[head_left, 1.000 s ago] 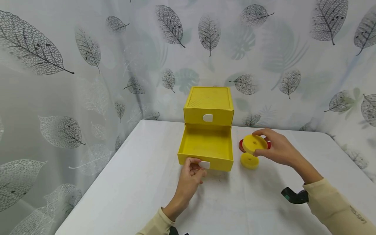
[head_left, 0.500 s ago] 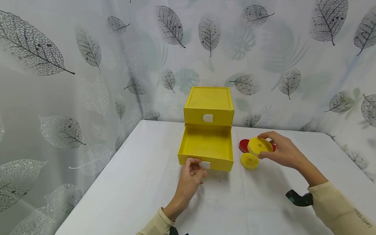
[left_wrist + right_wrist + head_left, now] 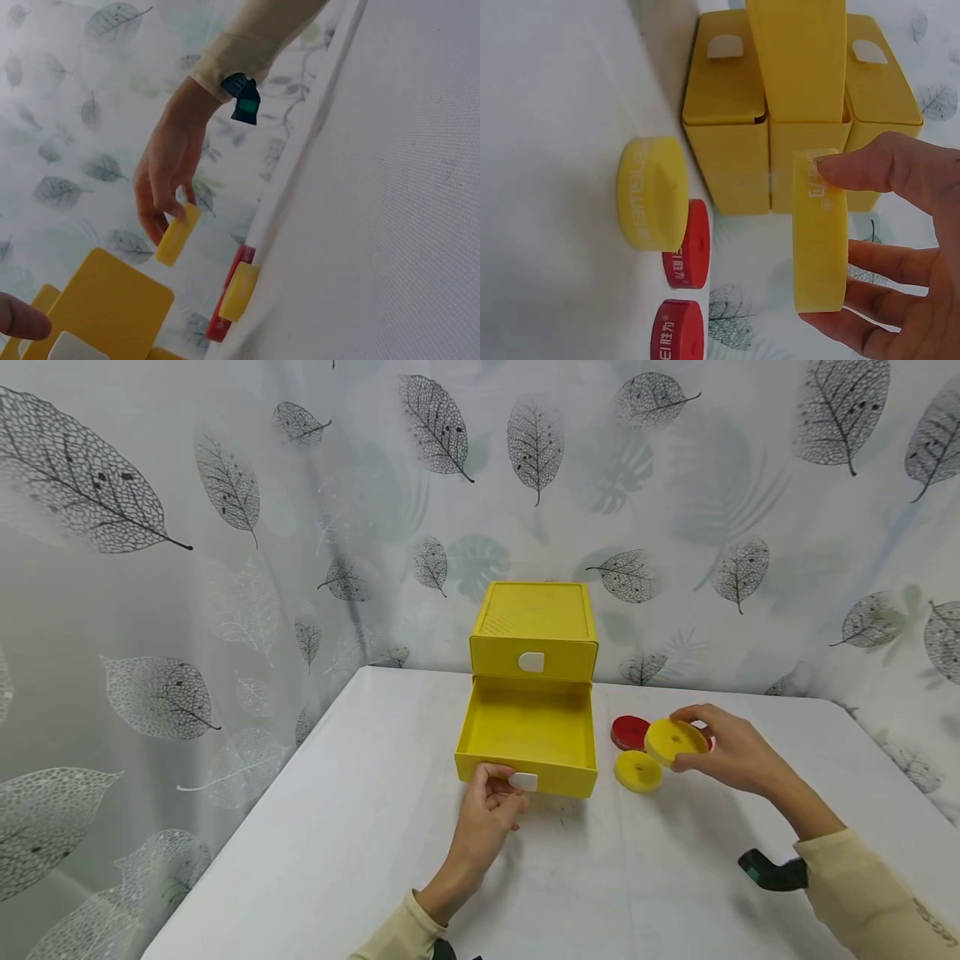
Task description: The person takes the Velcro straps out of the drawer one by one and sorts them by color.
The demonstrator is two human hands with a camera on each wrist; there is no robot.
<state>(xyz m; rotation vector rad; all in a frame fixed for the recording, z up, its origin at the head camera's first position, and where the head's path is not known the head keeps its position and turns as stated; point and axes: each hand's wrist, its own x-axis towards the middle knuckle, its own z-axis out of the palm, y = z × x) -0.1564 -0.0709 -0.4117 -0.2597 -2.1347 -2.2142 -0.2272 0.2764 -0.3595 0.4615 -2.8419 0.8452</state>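
In the head view my left hand (image 3: 487, 814) has its fingers curled at the white pull tab (image 3: 522, 782) of a drawer (image 3: 525, 727), which stands pulled out of a yellow drawer box (image 3: 534, 610). Nothing lies in that drawer. My right hand (image 3: 731, 752) pinches a yellow tape-like roll (image 3: 675, 742) by its edge, thumb on one side and fingers on the other. White lettering runs along its rim in the right wrist view. Below it a second yellow roll (image 3: 638, 772) lies on the table. Two red rolls (image 3: 686, 244) lie just behind, one largely covered by the held roll in the head view.
The drawer box stands at the back of the white table (image 3: 360, 827), close to a leaf-patterned curtain (image 3: 675, 510). Its upper drawer (image 3: 532, 658) is closed. Another closed drawer (image 3: 885, 71) shows beside the pulled-out one in the right wrist view.
My right hand has moved right and slightly toward me with the yellow roll, uncovering more of the left red roll. The left hand and the pulled-out drawer have stayed in place.
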